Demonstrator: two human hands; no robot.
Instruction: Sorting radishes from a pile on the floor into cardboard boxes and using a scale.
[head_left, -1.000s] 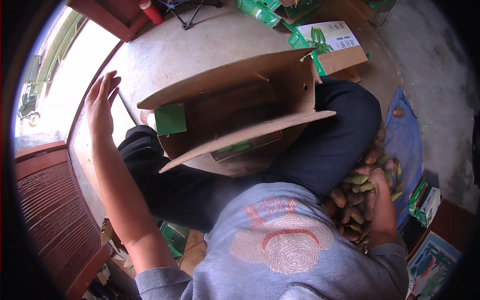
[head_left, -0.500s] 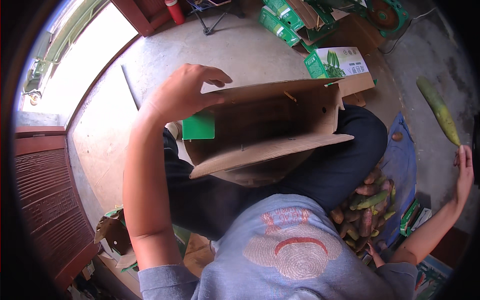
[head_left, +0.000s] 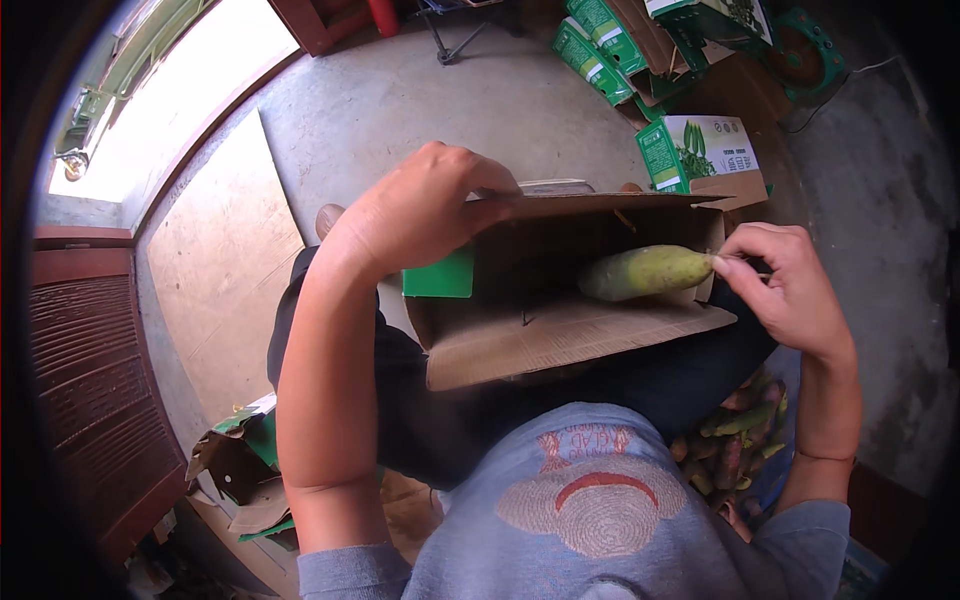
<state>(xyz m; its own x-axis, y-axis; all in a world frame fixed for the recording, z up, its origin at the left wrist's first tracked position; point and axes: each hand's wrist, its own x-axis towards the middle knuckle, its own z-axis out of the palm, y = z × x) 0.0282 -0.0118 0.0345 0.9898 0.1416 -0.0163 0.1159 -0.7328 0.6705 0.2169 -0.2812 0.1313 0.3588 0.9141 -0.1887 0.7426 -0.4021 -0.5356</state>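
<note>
A bare left hand [head_left: 437, 205] plus a bare right hand [head_left: 785, 285] makes two! One long yellow-green vegetable [head_left: 645, 273], one open brown cardboard box [head_left: 580, 348] mid-frame; one flat tan board [head_left: 228, 260] at left.

Bright light fills the opening [head_left: 200, 90] at upper left. The floor [head_left: 360, 110] is smooth and grey, with a pale board [head_left: 225, 260] lying flat near the dark red slatted panel [head_left: 95, 370].
</note>
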